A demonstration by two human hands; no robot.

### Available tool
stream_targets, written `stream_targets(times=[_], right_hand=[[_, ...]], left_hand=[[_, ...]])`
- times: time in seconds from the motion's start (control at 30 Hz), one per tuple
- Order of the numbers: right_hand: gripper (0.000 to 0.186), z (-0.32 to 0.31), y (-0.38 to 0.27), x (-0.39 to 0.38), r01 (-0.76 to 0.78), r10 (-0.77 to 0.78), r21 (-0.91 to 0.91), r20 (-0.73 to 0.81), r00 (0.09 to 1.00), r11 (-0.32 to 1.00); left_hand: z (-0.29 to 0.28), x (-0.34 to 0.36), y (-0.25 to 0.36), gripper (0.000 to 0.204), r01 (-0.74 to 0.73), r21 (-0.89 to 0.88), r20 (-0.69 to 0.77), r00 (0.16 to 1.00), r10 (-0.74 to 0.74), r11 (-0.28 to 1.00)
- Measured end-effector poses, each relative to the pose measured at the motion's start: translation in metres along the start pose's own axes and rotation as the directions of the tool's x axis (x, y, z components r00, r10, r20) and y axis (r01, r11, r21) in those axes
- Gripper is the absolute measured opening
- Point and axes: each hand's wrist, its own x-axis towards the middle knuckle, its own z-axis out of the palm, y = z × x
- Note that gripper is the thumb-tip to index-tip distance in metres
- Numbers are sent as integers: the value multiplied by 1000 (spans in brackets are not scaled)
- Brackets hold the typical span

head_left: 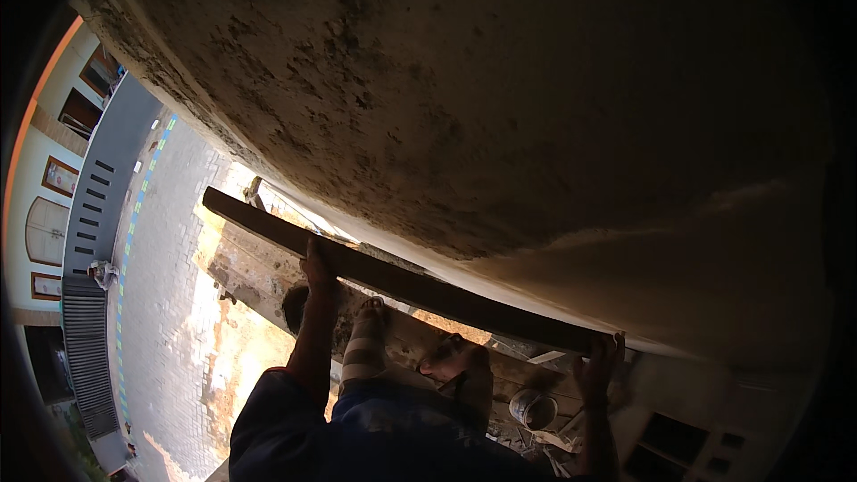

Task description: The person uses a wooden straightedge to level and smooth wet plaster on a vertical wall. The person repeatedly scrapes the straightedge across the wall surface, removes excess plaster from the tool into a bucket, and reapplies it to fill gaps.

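Observation:
A long, dark straight board (428, 295) runs from the middle left to the lower right, close beneath a rough plastered surface (375, 116). My left hand (319, 270) is closed on the board, left of its middle. At the board's right end my right hand (601, 364) grips it too. The plaster has dark, pitted patches on the left and looks smoother at the lower right. Shadow hides most of the finger detail, and I cannot tell whether the board touches the plaster.
My bare feet (372, 311) stand on wooden planks (254, 261). A bucket (534, 409) is at the right, and a dark round container (295, 307) is beside my left forearm. Far below lies a paved street (165, 241), with a grey gate (89, 348) and a house beyond.

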Motion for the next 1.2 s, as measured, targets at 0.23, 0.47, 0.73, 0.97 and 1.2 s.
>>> stream_targets(times=[0.23,0.47,0.73,0.97,1.2], right_hand=[[38,159,2,56,184,-199,-78,-309,930,980],[30,282,8,83,161,-226,-162,-577,785,974],[34,362,7,93,159,-333,-328,-588,737,931],[36,408,26,80,64,-400,-482,-638,658,874],[41,420,3,84,150,-398,-437,-559,727,887]], left_hand=[[39,117,-70,47,-59,-146,181,980,85,988],[81,217,-123,29,-233,-271,455,824,338,934],[79,242,-149,39,-397,-411,360,756,546,821],[106,231,-173,40,-565,-487,100,721,686,666],[80,250,-187,41,-667,-484,72,614,786,566]])
